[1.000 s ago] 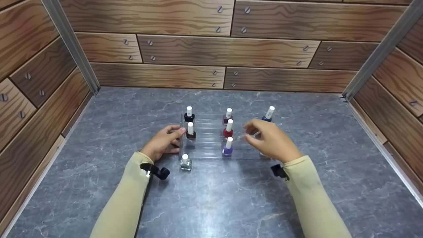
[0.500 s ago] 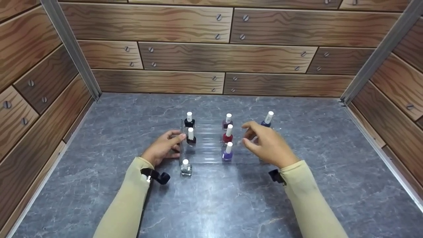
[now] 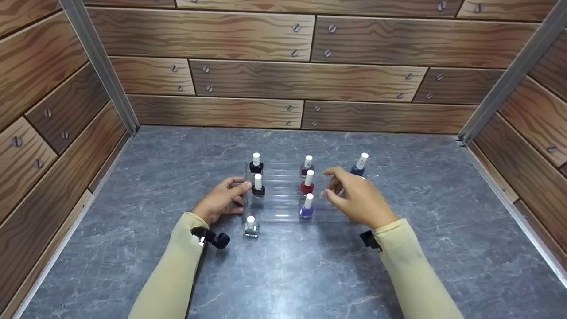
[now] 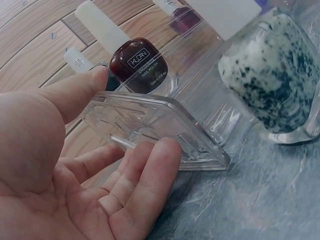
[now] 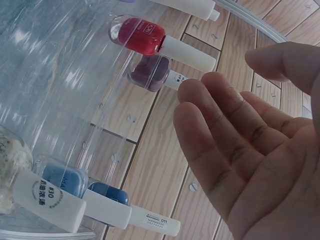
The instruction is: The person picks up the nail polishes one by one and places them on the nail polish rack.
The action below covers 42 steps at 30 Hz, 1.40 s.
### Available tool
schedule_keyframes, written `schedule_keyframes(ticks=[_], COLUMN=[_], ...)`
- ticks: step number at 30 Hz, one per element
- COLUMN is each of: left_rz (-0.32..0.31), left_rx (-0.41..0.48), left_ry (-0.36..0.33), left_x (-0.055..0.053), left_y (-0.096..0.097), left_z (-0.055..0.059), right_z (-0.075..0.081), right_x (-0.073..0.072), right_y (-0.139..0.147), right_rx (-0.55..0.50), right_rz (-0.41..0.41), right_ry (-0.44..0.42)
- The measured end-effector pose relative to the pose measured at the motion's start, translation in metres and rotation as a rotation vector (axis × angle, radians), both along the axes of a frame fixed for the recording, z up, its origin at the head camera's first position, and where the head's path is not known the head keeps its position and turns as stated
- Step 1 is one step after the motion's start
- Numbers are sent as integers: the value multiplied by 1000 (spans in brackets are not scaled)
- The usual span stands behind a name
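Grey marble tabletop (image 3: 283,274) (veined), wood-plank walls (image 3: 248,79) around.

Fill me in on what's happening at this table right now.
A person is working at a clear tiered stand that holds nail polish bottles. The left hand holds the stand's left end. The right hand hovers open beside the red bottle, holding nothing. A clear bottle stands on the table in front.
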<state>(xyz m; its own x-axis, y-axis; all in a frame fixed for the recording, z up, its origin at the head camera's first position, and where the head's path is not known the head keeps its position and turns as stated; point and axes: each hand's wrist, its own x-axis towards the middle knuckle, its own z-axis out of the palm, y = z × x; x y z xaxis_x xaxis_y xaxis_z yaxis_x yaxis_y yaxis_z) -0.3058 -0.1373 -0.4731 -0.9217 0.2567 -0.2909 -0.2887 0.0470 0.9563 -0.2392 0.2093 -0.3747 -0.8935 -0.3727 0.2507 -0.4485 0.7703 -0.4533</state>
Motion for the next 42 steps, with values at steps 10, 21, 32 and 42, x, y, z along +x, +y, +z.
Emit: schedule_keyframes(ticks=[10, 21, 32, 42], left_rz=[10, -3, 14, 17], left_rx=[3, 8, 27, 15], left_ry=[-8, -7, 6, 5], left_x=[1, -2, 0, 2], left_y=[0, 1, 4, 2], left_z=[-2, 3, 0, 1], right_z=[-10, -16, -42, -55], right_x=[4, 27, 16, 6], right_y=[-14, -93, -144, -149], right_rx=[12, 217, 265, 232], right_rz=[20, 220, 308, 336], right_ry=[30, 125, -40, -36])
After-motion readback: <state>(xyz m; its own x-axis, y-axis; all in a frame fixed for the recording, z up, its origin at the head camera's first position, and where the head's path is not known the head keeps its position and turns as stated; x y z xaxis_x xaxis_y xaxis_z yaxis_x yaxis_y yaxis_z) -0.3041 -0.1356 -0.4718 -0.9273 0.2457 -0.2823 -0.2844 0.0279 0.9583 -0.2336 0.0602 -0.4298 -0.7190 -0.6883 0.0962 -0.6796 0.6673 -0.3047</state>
